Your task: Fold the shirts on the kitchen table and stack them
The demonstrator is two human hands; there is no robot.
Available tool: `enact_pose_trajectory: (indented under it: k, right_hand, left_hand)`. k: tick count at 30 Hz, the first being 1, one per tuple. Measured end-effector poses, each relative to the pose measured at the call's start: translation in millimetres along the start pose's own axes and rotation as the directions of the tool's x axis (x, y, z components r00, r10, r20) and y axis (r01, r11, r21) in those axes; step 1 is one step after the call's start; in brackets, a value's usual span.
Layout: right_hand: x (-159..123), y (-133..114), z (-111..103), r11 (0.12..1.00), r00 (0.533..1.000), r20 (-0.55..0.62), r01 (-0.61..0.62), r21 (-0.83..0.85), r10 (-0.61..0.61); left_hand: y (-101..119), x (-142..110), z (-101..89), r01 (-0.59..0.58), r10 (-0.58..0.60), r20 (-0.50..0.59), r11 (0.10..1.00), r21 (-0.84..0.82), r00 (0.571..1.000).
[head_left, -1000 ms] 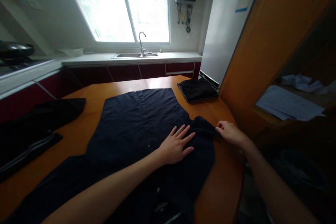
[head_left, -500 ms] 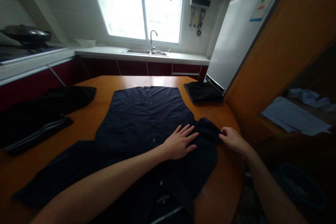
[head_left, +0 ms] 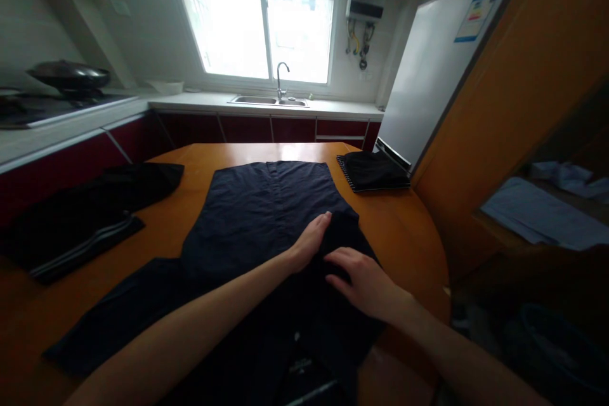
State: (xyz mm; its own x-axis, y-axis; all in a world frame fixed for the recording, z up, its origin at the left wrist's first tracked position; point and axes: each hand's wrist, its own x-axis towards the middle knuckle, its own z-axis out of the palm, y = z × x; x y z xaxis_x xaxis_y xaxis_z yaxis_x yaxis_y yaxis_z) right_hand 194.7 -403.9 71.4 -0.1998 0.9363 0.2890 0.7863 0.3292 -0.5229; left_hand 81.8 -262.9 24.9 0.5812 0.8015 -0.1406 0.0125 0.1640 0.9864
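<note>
"Head view: how did the shirt point(head_left: 242, 222) seem?"
"Light, soft, best pinched by its edges, I judged. It lay across the tabletop point(head_left: 404, 222); cloth hid my left hand point(head_left: 310, 243), grip uncertain; my right hand point(head_left: 365, 279) had thumb and fingers parted."
"Writing?"
"Collar label point(head_left: 300, 366), blue-white sticker point(head_left: 480, 11): I couldn't read either."

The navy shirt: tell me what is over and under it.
Over the navy shirt are the left hand, partly covered, and the right hand. Beneath lies the wooden table; anything else underneath is hidden.
</note>
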Motion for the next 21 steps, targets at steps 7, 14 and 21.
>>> enact_pose_trajectory:
  k: [7,14,21]
  right_hand:
    - [-32.7,36.5,-14.8,0.969,0.942,-0.229,-0.235,0.076,0.246]
    - [-72.3,66.5,-5.2,0.903,0.886,-0.179,-0.428,0.041,0.428]
    - [-93.8,59.7,1.9,0.925,0.914,-0.194,-0.375,-0.065,0.357]
  left_hand:
    - [-9.3,4.4,-3.7,-0.271,0.268,0.048,0.928,0.257,0.962]
    - [-6.7,5.3,-4.4,-0.316,0.294,0.121,0.83,0.46,0.948]
    - [1.3,14.4,-9.2,-0.391,0.331,0.209,0.75,0.533,0.92]
